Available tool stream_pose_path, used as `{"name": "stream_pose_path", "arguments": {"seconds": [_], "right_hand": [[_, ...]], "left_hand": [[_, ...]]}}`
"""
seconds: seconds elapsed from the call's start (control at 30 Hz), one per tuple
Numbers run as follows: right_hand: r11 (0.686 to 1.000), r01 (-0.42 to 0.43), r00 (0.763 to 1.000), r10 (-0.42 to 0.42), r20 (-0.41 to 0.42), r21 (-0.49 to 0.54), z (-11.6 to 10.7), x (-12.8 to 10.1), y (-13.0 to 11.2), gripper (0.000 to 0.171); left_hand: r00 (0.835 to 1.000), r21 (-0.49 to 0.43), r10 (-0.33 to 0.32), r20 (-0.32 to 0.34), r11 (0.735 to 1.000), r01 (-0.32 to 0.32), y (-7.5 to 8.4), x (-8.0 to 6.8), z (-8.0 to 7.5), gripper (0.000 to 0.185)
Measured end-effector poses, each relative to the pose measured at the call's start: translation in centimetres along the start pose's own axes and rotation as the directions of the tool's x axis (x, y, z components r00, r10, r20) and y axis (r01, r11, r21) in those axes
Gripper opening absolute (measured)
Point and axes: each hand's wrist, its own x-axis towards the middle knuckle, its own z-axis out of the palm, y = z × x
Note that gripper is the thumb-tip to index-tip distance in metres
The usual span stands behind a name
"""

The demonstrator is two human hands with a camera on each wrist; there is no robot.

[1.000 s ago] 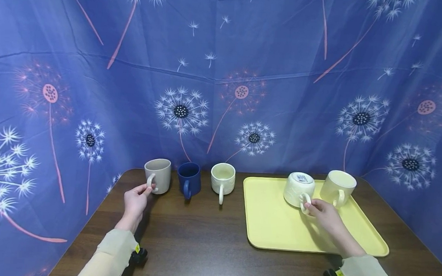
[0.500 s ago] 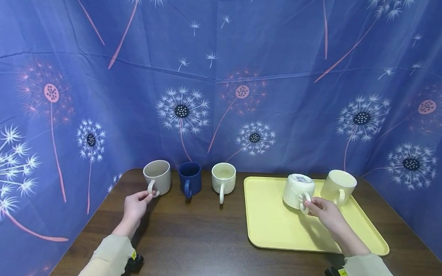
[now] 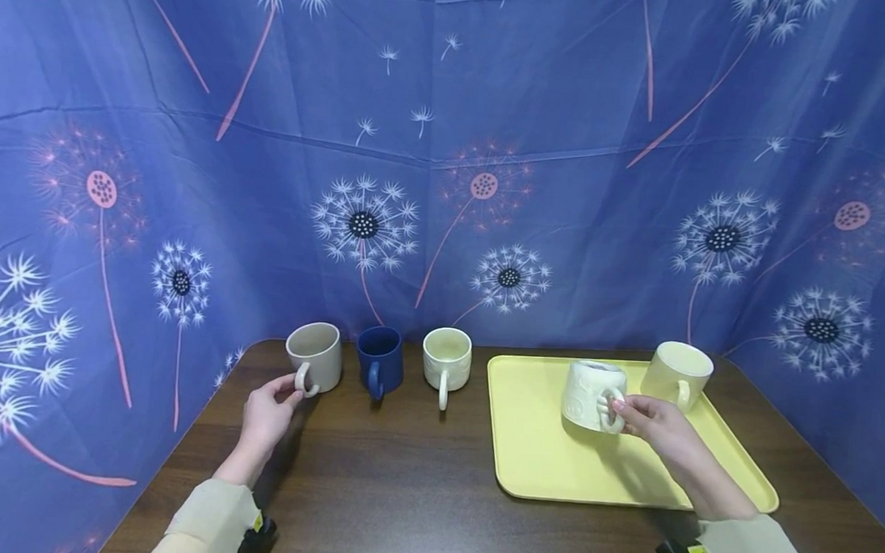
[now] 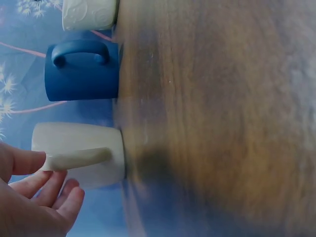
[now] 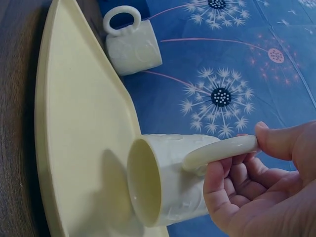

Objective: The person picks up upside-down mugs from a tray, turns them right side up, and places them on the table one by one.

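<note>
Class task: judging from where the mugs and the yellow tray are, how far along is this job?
Done: one cream mug stands on the yellow tray. In hand: the right hand holds the embossed white mug over it; the left hand touches the beige mug. Left: the blue mug and small cream mug.

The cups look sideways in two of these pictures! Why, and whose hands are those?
They belong to a person wearing three cameras: one on the head, one on each wrist. Wrist cameras tilt, so cups look sideways. On the dark wooden table stand a beige mug, a navy mug, a cream mug and a yellow plastic tray with a pale mug. The right hand pinches a tipped, embossed cream mug by its handle. The left hand touches the beige mug's handle.
</note>
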Motion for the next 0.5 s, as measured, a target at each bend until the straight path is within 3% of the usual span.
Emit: {"name": "stream_pose_path", "arguments": {"seconds": [0.3,0.5], "right_hand": [[0.994,-0.002,1.000,-0.001,0.031,0.106,-0.3,-0.3,-0.3,0.046],[0.997,-0.007,0.999,0.004,0.038,0.082,-0.5,-0.7,-1.1,0.048]], "left_hand": [[0.991,0.117,0.117,-0.058,0.987,-0.109,1.4,-0.6,-1.2,0.034],[0.982,0.157,0.187,-0.017,0.971,-0.182,2.5,-1.0,-1.3,0.037]]}}
